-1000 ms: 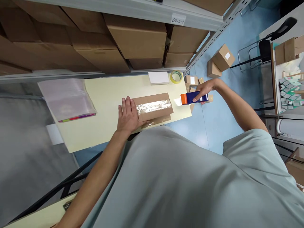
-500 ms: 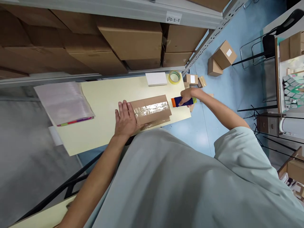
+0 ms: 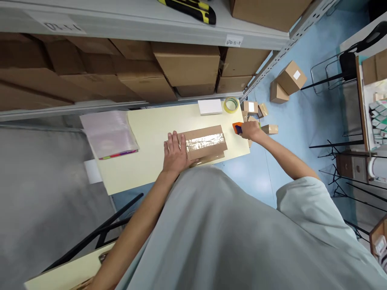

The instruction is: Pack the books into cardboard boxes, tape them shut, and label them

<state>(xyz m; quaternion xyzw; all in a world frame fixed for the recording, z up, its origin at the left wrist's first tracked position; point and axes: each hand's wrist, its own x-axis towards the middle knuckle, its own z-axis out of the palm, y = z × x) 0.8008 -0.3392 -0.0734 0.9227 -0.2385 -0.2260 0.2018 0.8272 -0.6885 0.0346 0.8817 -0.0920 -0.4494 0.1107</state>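
A flat brown cardboard box point(image 3: 208, 141) with a strip of clear tape along its top lies on the pale yellow table point(image 3: 151, 133). My left hand point(image 3: 174, 153) rests on the box's left end with its fingers stretched out. My right hand point(image 3: 250, 129) is closed around a blue and orange tape dispenser point(image 3: 237, 127) just past the box's right end, at the table's right edge. Most of the dispenser is hidden by the hand.
A white pad point(image 3: 209, 107) and a roll of tape point(image 3: 231, 104) sit at the table's far right. A stack of clear plastic bags point(image 3: 109, 133) lies at its left end. Shelves hold large cartons point(image 3: 187, 64). Small boxes point(image 3: 287, 78) lie on the blue floor.
My right hand brought the tape dispenser in from beyond the table's edge to just beside the box's right end. My left hand stayed on the box. The view tilted up slightly.
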